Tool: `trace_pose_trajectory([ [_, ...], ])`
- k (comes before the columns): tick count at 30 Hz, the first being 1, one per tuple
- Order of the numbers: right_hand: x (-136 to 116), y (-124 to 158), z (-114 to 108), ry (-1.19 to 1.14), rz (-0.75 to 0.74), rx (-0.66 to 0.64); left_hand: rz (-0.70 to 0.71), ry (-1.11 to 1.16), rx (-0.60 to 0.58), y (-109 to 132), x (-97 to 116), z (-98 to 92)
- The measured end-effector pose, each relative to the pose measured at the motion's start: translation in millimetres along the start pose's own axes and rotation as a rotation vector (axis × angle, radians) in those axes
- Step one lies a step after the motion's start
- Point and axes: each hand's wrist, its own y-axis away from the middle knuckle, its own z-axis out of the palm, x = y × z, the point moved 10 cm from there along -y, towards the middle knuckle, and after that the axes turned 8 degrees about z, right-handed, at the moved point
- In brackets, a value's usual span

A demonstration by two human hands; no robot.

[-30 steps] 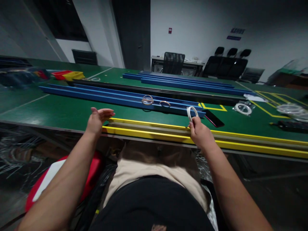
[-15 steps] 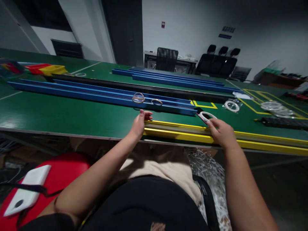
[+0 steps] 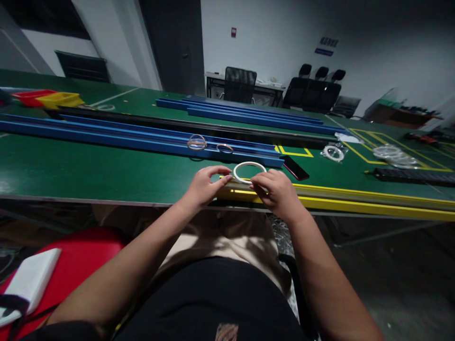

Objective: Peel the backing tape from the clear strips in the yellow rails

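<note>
A white ring (image 3: pixel 250 164) is pinched by its right side between the thumb and fingers of my right hand (image 3: pixel 279 192). It is held above the left part of a long yellow channel rail (image 3: pixel 341 201) at the table's front edge. My left hand (image 3: pixel 204 185) is at the ring's left side, thumb and forefinger parted with a gap between them. Its fingertips are very close to the rim; whether they touch it I cannot tell. Just beyond the hands, two thin brownish rings, one a crossed pair of hoops (image 3: pixel 196 142) and one a single hoop (image 3: pixel 224 148), rest on the blue channel rails (image 3: pixel 142 140).
A dark phone (image 3: pixel 295 167) lies right of the ring on the green table (image 3: pixel 149 177). Bagged white rings (image 3: pixel 334 152) and a black power strip (image 3: pixel 412 176) are farther right. Red (image 3: pixel 35 97) and yellow bins (image 3: pixel 61 100) stand far left. Left of me is a red seat (image 3: pixel 88 255).
My right hand has brought the white ring leftward, away from the phone, to my left hand. My left hand's fingers have turned toward the ring. The view has shifted slightly.
</note>
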Motion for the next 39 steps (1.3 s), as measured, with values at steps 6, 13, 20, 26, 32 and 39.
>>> trace_pose_trajectory([
  [6, -9, -4, 2, 0.053, -0.026, 0.014, -0.014, -0.004, 0.015, 5, 7, -0.9],
  [13, 24, -4, -30, -0.063, 0.202, 0.092, -0.114, 0.080, 0.035, 5, -25, -11.0],
  [20, 67, -1, -25, -0.479, 0.436, -0.221, -0.212, 0.080, -0.009, 10, -58, -13.7],
  [26, 89, 3, -6, 0.147, 0.453, -0.507, -0.232, -0.128, -0.090, 19, -69, 0.3],
  [32, 92, 3, 30, 0.567, 0.456, -0.569, -0.228, -0.345, -0.155, 21, -83, 13.6],
  [39, 97, -4, 48, 0.602, 0.508, -0.635, -0.191, -0.455, -0.155, 18, -82, 16.5],
])
